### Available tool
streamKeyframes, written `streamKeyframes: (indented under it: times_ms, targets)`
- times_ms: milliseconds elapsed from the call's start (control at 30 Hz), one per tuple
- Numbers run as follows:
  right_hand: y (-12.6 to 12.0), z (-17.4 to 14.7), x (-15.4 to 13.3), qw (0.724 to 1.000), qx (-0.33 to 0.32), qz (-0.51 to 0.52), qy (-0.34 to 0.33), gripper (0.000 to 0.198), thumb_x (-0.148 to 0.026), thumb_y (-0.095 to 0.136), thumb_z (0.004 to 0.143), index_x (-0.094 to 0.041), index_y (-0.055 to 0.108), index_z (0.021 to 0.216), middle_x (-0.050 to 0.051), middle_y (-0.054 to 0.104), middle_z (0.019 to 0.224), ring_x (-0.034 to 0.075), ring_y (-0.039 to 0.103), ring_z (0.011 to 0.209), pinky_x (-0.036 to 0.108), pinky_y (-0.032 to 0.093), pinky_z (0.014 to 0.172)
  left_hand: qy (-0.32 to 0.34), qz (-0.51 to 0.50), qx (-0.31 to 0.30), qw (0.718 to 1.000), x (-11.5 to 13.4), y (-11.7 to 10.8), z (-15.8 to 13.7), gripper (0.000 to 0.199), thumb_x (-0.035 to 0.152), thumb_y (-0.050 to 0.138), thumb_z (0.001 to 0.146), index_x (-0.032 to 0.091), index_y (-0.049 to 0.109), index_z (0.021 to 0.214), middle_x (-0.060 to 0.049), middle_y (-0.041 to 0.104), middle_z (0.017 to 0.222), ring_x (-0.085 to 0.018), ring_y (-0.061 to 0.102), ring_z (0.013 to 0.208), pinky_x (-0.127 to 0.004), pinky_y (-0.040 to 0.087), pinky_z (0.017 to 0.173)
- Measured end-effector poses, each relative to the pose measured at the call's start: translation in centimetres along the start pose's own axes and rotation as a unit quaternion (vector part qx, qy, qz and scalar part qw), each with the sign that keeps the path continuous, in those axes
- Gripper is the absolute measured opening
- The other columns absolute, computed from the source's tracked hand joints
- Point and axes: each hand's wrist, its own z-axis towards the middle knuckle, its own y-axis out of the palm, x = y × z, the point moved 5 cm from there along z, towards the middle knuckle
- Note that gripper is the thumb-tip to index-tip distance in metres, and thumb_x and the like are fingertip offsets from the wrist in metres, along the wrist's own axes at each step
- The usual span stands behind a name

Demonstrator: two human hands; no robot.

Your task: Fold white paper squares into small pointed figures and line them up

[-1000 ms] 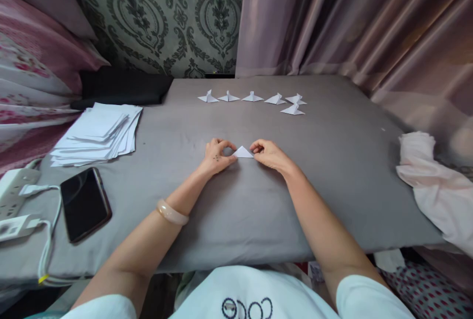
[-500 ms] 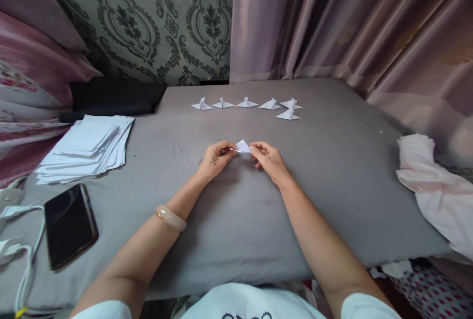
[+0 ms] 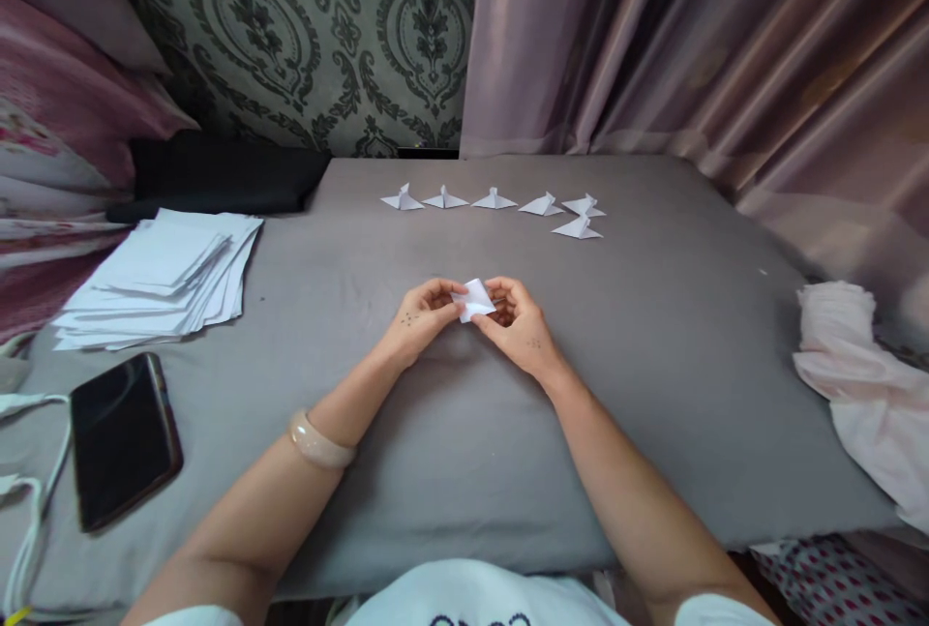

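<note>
A small folded piece of white paper [image 3: 476, 298], roughly diamond-shaped, is held up between my two hands over the grey cloth. My left hand [image 3: 427, 313] pinches its left corner between thumb and fingers. On the other side, my right hand [image 3: 520, 324] has its thumb on the lower edge and its fingers behind the right side. Beyond the hands, several folded paper birds [image 3: 494, 199] stand in a row near the far side, with one paper bird [image 3: 579, 227] in front of the row's right end.
The grey cloth surface [image 3: 450, 471] lies under everything. To the left are a stack of white paper sheets [image 3: 156, 283], a black phone [image 3: 125, 440], white cables [image 3: 38, 520] and a folded black cloth [image 3: 224, 176]. A pale pink cloth [image 3: 853, 365] is at the right edge.
The folded paper has turned from a peaked triangle to a diamond facing me. My right thumb has shifted to its lower edge. The camera view has moved slightly.
</note>
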Motion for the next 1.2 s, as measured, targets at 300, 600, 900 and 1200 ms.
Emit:
streamKeyframes:
  times_ms: [300, 600, 900, 1200]
  targets:
    - [-0.3, 0.0, -0.4, 0.994, 0.013, 0.095, 0.055, 0.031, -0.044, 0.065, 0.079, -0.022, 0.058, 0.099, 0.003, 0.062, 0.088, 0.014, 0.059, 0.075, 0.027, 0.048, 0.064, -0.024, -0.091, -0.008, 0.995, -0.6, 0.0, 0.0, 0.021, 0.010, 0.061, 0.061, 0.014, 0.062, 0.082, 0.000, 0.063, 0.073, -0.009, 0.056, 0.067, -0.021, 0.041, 0.066]
    - [0.0, 0.0, -0.2, 0.985, -0.023, 0.129, 0.111, 0.032, -0.049, 0.067, 0.074, -0.021, 0.061, 0.089, 0.001, 0.064, 0.080, 0.013, 0.058, 0.069, 0.026, 0.047, 0.061, -0.017, -0.054, -0.037, 0.998, -0.5, 0.5, -0.2, 0.019, 0.011, 0.057, 0.063, 0.015, 0.063, 0.081, 0.001, 0.062, 0.075, -0.009, 0.054, 0.067, -0.021, 0.040, 0.065]
    - [0.1, -0.1, -0.2, 0.974, -0.042, 0.173, 0.140, 0.032, -0.048, 0.070, 0.072, -0.021, 0.063, 0.088, 0.000, 0.064, 0.078, 0.012, 0.057, 0.067, 0.025, 0.045, 0.060, -0.029, -0.111, -0.048, 0.992, -0.4, 0.6, -0.2, 0.019, 0.010, 0.060, 0.062, 0.014, 0.063, 0.079, 0.000, 0.062, 0.072, -0.010, 0.055, 0.067, -0.021, 0.041, 0.067]
    - [0.2, 0.0, 0.4, 0.970, -0.052, 0.194, 0.134, 0.032, -0.048, 0.070, 0.073, -0.021, 0.063, 0.090, 0.001, 0.064, 0.082, 0.012, 0.057, 0.071, 0.024, 0.047, 0.060, -0.037, -0.125, -0.053, 0.990, -0.5, 0.6, -0.2, 0.018, 0.009, 0.061, 0.062, 0.015, 0.064, 0.078, 0.000, 0.062, 0.071, -0.010, 0.055, 0.066, -0.022, 0.042, 0.066]
